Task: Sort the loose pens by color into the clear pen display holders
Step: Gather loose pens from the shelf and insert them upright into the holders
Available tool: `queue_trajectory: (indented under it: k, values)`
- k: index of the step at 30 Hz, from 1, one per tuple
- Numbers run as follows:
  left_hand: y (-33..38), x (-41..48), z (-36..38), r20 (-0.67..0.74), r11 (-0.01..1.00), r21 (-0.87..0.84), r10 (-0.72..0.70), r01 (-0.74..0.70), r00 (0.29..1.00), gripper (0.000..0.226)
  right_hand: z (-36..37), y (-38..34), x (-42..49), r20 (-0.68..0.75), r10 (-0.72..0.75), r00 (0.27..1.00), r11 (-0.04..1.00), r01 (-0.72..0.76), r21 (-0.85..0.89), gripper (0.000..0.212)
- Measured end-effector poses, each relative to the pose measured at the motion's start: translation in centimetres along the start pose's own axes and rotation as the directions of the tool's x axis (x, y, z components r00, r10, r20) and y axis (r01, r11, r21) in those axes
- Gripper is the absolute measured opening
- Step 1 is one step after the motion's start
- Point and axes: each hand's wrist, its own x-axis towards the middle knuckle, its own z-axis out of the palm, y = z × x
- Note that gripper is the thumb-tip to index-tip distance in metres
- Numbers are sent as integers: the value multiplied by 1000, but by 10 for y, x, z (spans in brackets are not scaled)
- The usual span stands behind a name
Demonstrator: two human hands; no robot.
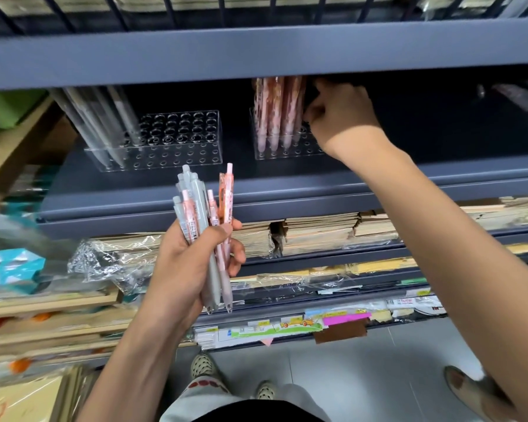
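The left hand clutched the loose pens mid-frame while the right hand curled (its hold unclear) at the pink-filled holder above centre, where a pen should drop straight into a free hole.

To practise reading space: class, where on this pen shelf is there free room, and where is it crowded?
Free: the empty holes in the left holder, right of the grey pens; the bare shelf between it and the right holder. Crowded: the right holder's left end, packed with pink pens, with the right hand close beside them.
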Motion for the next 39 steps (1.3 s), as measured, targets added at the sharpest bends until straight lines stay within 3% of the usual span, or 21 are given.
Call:
queue_trajectory:
  k: [8,10,12,14,16,18,20,22,26,32,39]
  values:
    - [-3,3,-6,35,1000,-11,1,0,999,7,6,5,-2,-27,108,994,982,-103,158,38]
    - [-1,3,-7,41,1000,-29,2,-1,999,17,2,6,-10,-121,162,979,945,-119,304,34]
    - [1,3,-9,45,999,-42,4,-2,999,26,-2,3,-30,-164,195,967,820,-69,568,22]
    - [3,4,-9,64,999,-46,2,1,998,30,-3,-3,-55,-52,152,987,720,-74,690,15]
    - [4,4,-8,99,999,-38,-13,17,995,34,-1,-10,-80,142,3,990,685,-105,720,10]
    - [4,4,-5,156,999,-40,-30,36,987,35,4,-19,-99,286,-142,948,664,-123,738,10]
    - [3,3,-1,219,998,-45,-30,41,975,30,11,-23,-108,324,-207,923,598,-143,789,12]
    - [2,3,2,234,999,-25,-26,33,972,31,16,-23,-112,314,-196,929,533,-168,829,13]
    - [2,4,3,156,998,-37,-37,44,987,40,14,-17,-114,288,-148,946,548,-164,820,13]
    - [0,7,-4,95,998,-14,-58,59,994,23,-15,2,-101,132,52,990,294,-141,945,12]
    - [1,7,-4,81,999,-15,-28,29,996,26,-38,20,-78,-83,286,955,300,-8,954,5]
